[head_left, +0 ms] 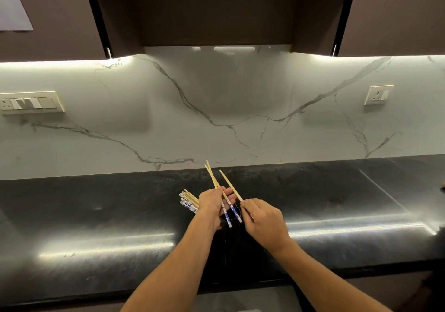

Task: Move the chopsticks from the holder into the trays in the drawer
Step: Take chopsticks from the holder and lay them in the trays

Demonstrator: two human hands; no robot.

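Note:
Over the black counter (96, 215), my left hand (212, 203) grips two wooden chopsticks (213, 179) with blue-and-white patterned ends; their bare tips point up and away. My right hand (262, 217) pinches a third chopstick (230, 185) beside them, tilted the same way. Several more chopsticks (189, 202) of the same kind stick out in a bundle behind and to the left of my left hand. A dark holder, hard to make out, seems to stand below my hands (231, 237). No drawer or tray is in view.
A white marble backsplash (216, 119) rises behind the counter, with a switch panel (31, 103) at left and a socket (379, 95) at right. Dark upper cabinets (216, 10) hang overhead. The counter's front edge (96, 295) runs along the bottom.

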